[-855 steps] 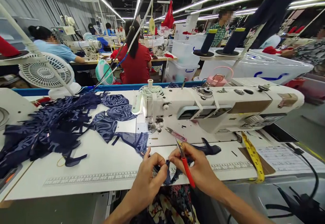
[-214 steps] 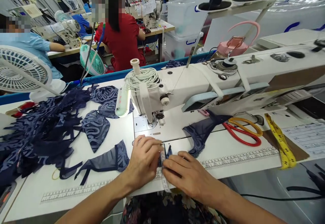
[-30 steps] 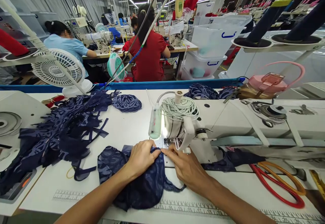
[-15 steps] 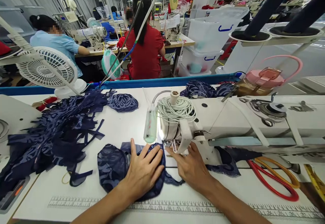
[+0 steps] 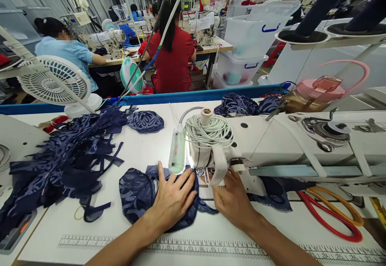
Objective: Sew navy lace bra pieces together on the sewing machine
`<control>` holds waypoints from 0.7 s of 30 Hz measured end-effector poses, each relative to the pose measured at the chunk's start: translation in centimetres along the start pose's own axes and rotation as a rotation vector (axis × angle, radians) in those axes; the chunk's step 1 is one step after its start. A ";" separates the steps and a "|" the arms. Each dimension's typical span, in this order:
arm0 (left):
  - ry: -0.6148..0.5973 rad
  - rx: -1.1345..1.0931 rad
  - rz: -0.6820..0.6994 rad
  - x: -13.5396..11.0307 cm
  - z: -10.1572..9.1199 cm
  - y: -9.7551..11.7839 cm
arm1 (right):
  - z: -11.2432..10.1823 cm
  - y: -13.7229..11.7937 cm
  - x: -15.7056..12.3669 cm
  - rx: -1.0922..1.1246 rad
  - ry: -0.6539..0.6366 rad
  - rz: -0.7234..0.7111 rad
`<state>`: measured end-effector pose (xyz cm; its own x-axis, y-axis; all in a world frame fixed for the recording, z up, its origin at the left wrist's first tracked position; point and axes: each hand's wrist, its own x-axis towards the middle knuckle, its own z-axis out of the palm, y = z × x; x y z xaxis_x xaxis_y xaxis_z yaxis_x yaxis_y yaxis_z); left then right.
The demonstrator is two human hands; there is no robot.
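Under my left hand lies a navy lace-patterned bra cup piece; the palm and spread fingers press it flat, fingertips close to the sewing machine's needle area. My right hand is at the presser foot, its fingers bent together and partly hidden behind the machine head. What those fingers grip, if anything, is hidden. A narrow navy lace edge shows between the hands. More navy fabric lies right of my right hand, under the machine arm.
A heap of navy fabric pieces spreads over the left side, with a loose lace cup beside it. Red-handled scissors lie at right. A printed ruler runs along the front. Behind are a fan, a pink-lidded bottle and co-workers.
The cup piece has shifted slightly right and upward under my left hand. My right hand's fingers are more bent and farther behind the machine head. The view has shifted slightly.
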<state>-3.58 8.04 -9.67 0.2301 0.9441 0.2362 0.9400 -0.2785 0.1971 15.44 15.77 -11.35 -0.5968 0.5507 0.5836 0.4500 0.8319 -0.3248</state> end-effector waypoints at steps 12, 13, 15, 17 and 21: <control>-0.008 -0.004 0.003 0.3 -0.2 -0.2 | -0.8 0.1 1.0 -0.069 0.130 0.053; -0.016 -0.005 0.005 0.3 -0.3 -0.2 | -0.8 0.3 1.0 -0.080 0.130 0.055; -0.027 -0.004 0.008 0.3 -0.3 -0.3 | -0.8 0.4 1.2 -0.081 0.128 0.047; -0.033 -0.002 0.012 0.2 -0.3 -0.3 | -0.9 0.3 1.3 -0.072 0.132 0.044; -0.031 -0.002 0.022 -0.1 -0.2 -0.2 | -1.1 -0.1 1.5 -0.068 0.144 0.049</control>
<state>-3.85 7.97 -9.54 0.2581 0.9427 0.2112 0.9342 -0.2993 0.1941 15.19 16.43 -9.65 -0.4740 0.5708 0.6704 0.5231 0.7950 -0.3071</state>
